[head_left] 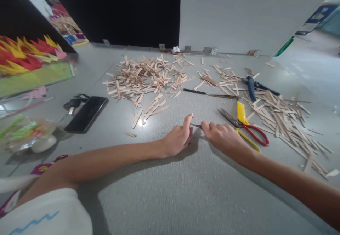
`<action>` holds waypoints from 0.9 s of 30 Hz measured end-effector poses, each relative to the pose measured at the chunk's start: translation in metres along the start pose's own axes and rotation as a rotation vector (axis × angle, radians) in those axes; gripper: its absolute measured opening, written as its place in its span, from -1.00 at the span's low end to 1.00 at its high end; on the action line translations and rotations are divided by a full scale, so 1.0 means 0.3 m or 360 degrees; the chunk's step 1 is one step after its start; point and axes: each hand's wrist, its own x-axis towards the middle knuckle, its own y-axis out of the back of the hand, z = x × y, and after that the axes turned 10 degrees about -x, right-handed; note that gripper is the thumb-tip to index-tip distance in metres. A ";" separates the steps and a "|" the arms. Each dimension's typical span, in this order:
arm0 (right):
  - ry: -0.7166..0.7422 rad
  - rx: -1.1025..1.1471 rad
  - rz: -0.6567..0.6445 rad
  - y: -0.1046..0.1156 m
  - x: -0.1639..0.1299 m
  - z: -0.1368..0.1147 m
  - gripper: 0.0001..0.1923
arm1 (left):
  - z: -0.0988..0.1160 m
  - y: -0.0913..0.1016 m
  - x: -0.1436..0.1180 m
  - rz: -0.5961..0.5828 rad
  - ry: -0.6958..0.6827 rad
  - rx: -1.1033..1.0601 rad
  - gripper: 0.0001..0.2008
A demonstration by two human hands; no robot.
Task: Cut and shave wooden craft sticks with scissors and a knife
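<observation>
Near the middle of the frame, on the grey floor, the right hand pinches the end of a thin reddish stick, fingers closed around it, while the left hand meets it from the other side, forefinger raised and the remaining fingers curled; whether the left hand truly grips the stick I cannot tell, since its fingertips are hidden. Just right of the right hand lie red-handled scissors with a yellow piece touching them. Further right spreads a loose heap of wooden sticks, and a second heap fills the upper centre. A phone and keys sit at left. Because the stick is so thin and held only by its end, it might snap or slip from the pinch if pressed unevenly, and the open scissor blades lie close enough to nick a drifting wrist.
</observation>
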 end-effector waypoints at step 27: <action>-0.0265 -0.0299 0.0074 0.134 -0.018 -0.130 -0.64 | 0.006 0.017 -0.001 -0.0064 0.0058 -0.0066 -0.49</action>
